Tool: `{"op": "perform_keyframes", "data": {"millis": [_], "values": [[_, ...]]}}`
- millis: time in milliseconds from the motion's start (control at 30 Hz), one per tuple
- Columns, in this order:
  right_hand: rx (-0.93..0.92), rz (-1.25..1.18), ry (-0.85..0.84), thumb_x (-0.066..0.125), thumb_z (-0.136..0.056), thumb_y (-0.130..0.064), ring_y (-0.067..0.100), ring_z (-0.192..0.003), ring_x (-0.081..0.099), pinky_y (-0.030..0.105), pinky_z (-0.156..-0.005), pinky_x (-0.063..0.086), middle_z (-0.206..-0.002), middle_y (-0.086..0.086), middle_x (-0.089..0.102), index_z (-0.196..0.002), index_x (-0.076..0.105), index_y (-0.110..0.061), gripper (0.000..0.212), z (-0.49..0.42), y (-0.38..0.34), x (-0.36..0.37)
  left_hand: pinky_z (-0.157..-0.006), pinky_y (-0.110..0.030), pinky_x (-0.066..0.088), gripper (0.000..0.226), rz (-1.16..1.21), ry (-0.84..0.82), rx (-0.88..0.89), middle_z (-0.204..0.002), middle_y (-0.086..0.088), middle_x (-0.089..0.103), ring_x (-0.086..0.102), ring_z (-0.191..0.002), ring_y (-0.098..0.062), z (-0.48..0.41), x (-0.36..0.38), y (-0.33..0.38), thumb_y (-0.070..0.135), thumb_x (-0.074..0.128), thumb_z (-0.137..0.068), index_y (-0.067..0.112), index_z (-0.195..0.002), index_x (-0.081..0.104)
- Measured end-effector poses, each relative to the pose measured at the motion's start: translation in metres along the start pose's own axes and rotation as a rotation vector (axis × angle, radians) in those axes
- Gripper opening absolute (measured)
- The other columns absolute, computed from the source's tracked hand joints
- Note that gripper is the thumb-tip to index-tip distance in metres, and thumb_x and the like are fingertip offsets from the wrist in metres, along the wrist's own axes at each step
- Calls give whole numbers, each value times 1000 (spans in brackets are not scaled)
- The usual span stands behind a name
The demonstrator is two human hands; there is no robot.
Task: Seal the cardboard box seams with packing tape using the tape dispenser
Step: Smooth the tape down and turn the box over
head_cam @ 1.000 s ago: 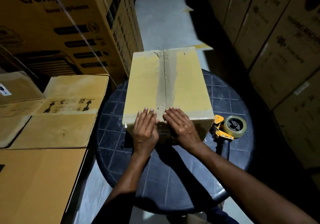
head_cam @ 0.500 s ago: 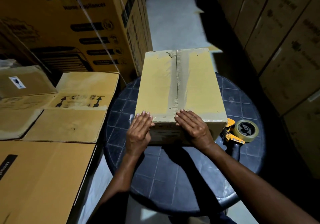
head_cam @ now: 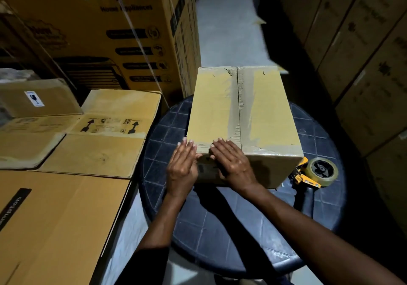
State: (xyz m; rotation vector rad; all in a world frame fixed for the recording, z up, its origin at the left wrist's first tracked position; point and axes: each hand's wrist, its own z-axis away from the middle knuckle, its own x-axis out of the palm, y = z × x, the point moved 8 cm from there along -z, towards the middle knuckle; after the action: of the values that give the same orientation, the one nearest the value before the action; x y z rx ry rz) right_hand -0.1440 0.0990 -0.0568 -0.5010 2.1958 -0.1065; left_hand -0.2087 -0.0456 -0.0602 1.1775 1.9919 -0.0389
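Nearest to us, both forearms reach forward over the round dark table. Our left hand lies flat at the near left corner of the cardboard box, fingers straight and close together, holding nothing, the tips lapping onto the top face. Our right hand lies flat over the near top edge just left of the centre seam, fingers slightly spread, pressing on the surface and gripping nothing. We judge this to be smoothing of tape along the near edge. The box stands on the table, and its centre seam carries a strip of packing tape running from the near edge to the far edge. Tape also shows along the near and far top edges. The tape dispenser lies on the table just beside the box's near right corner, untouched. Beyond, flattened cartons and stacked printed cartons stand left. The top appears largely sealed; the underside cannot be assessed.
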Motion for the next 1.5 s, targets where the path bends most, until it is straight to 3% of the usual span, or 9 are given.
{"op": "perform_keyframes", "data": {"millis": [133,367,533,867,1067,1167,1233,1333,1500], "values": [[33,15,-107,46,-86,-24,36,-134,54,42,-120,31,-141,23,58,-133,63,3,57,-21,-16,20,-107,-45,48,51,-13,-78,3,-132,-16,65,59,-128,-27,-2,4,-8,-17,67,-77,-1,-125,68],[-53,18,-66,54,-89,0,33,-136,53,48,-116,39,-141,19,60,-135,62,1,46,-12,-13,26,-109,-39,48,56,64,-21,-30,-131,-10,66,61,-126,-22,8,-10,-19,-23,66,-77,3,-126,68],[-9,6,-50,45,-85,0,33,-137,52,47,-115,38,-142,19,59,-135,62,1,53,-11,-15,27,-92,-16,54,45,281,178,-267,-115,-18,72,68,-106,-9,8,-21,-21,-28,68,-74,-3,-111,73],[-17,-16,7,47,-87,1,34,-133,56,49,-113,42,-138,21,62,-130,65,3,47,-11,-17,26,-70,-34,63,28,286,288,-526,-92,-10,77,75,-80,-16,16,-18,-23,-20,73,-74,0,-92,79],[10,-23,2,57,-78,8,33,-132,57,43,-115,38,-137,20,62,-131,65,2,53,-10,-13,27,-70,-44,64,37,201,273,-601,-112,-17,73,74,-99,-26,32,2,-13,-22,60,-80,0,-105,76],[-14,-7,-32,57,-85,2,34,-132,57,45,-112,41,-138,20,62,-131,65,1,47,-11,-13,26,-84,-45,61,45,97,178,-500,-131,-22,62,65,-117,-34,36,15,1,-16,50,-84,-2,-122,69],[-25,2,-46,54,-89,-2,34,-133,56,47,-111,43,-139,20,61,-132,64,2,44,-11,-14,26,-96,-43,56,48,21,91,-455,-145,-23,49,53,-132,-36,39,25,12,-10,45,-89,-4,-135,58],[-21,3,-71,74,-84,-1,34,-136,53,43,-117,35,-141,20,59,-136,61,2,53,-10,-15,28,-113,-46,41,58,-5,7,-478,-162,-22,20,26,-150,-35,47,41,23,-12,36,-93,-5,-150,34],[-19,-16,-222,78,-83,-8,32,-145,42,42,-123,26,-150,19,50,-146,49,-1,70,-10,-13,30,-117,-49,34,70,-73,-80,-482,-164,-22,-6,7,-153,-38,44,48,31,-15,28,-90,1,-156,8]]}}
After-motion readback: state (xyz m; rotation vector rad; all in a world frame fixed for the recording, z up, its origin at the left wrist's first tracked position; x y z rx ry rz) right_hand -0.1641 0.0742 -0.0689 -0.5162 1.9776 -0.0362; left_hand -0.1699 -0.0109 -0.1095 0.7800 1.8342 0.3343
